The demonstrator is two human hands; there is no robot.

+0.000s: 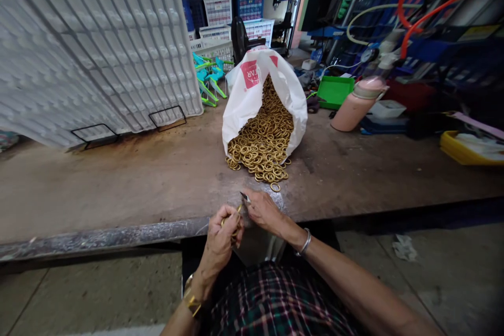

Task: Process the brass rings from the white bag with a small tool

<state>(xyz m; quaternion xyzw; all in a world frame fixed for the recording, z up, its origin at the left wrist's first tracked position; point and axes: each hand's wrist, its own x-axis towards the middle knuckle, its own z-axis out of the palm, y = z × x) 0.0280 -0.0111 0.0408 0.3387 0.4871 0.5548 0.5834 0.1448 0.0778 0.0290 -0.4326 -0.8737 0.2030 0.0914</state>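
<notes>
My left hand [221,236] is closed around several brass-coloured rings [235,232], held just over the table's front edge. Close beside it, my right hand [264,212] grips a small dark-tipped blade [244,197], its point toward the upper left; the rest of it is hidden in the fingers. Beyond both hands lies a white plastic bag [241,110] with red print, its mouth facing me. A heap of brass-coloured rings [262,142] spills from the bag onto the table. One loose ring [275,187] rests apart, nearest my right hand.
The brown table [157,178] has a plastic-wrapped front edge [118,239]. Stacked clear plastic trays [98,47] stand at the left on black wire supports. A pink bottle [352,107], a green tray [335,91] and a yellow tray [464,151] are at the right.
</notes>
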